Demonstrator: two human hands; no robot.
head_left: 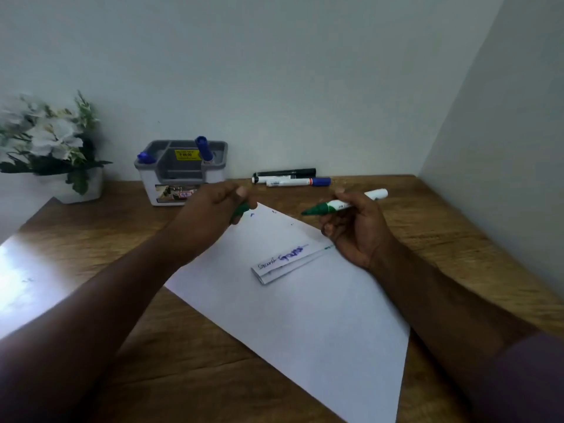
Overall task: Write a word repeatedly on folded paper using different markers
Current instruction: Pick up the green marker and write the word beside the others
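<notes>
A folded strip of white paper (283, 264) lies on a large white sheet (305, 315) on the wooden desk. The strip bears one word written in black and again in blue, with a small green mark near its right end. My right hand (357, 230) grips an uncapped green marker (335, 206), its tip pointing left above the sheet. My left hand (210, 215) holds the green cap (241, 210) between curled fingers, a short way left of the marker tip.
A grey and white organiser (180, 175) with two blue markers stands at the back. A black marker (285, 172) and two white markers (297, 181) lie by the wall. A white flower pot (82, 190) sits at far left. Walls close the back and right.
</notes>
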